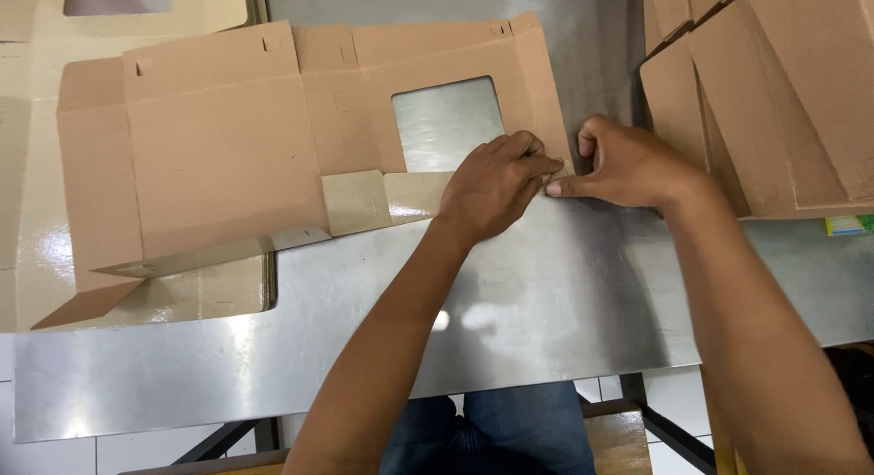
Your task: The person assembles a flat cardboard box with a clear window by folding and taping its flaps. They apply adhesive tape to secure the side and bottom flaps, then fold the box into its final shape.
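Jeans-clad knees (496,429) show lowest in the head view, under the near edge of the steel table (364,348), with a strip of wooden bench (628,439) beside them. Both forearms reach up across the table's bare metal to the flat cardboard box blank (223,156) spread over its far half.

At the blank's near right corner the two hands meet. Left hand (496,184) lies knuckles up, its fingertips (546,166) drawn together in a pinch on the small corner flap (566,168). Right hand (628,166) comes in from the other side of that flap, thumb and fingers closed on the same bit of card — the two hands touch at the fingertips.

The blank lies brown side up, with a rectangular window cutout (446,122) just left of the hands, steel showing through it. A paler folded flap (357,202) sits along the blank's near edge, and its left end is partly lifted off the table.

Right of the hands leans a stack of further brown blanks (774,93) — well apart from the one being handled. Pale glossy card sheets (27,211) lie under and beyond the blank's left end.
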